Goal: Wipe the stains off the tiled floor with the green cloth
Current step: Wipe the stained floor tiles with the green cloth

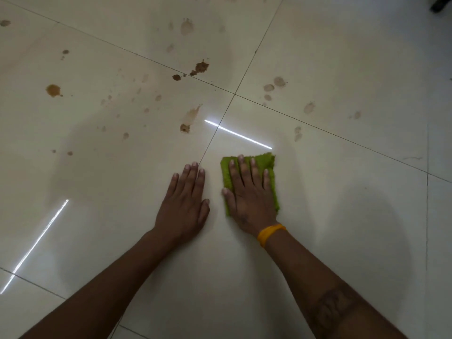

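A folded green cloth (265,162) lies flat on the glossy cream tiled floor (342,216), just right of a grout line. My right hand (249,194), with an orange band at the wrist, presses palm-down on top of it, fingers spread. Beside it my left hand (184,201) rests flat on bare tile, holding nothing. Brown stains spread across the tiles beyond both hands: a dark splat (200,67), a smeared one (189,119) closest to the hands, an orange-brown blot (53,90) at the left, and paler smudges (274,85) at the right.
Grout lines cross at a joint (234,94) beyond the cloth. Bright light reflections streak the floor near the cloth (238,134) and at the lower left (36,243). A dark object (441,4) shows at the top right corner.
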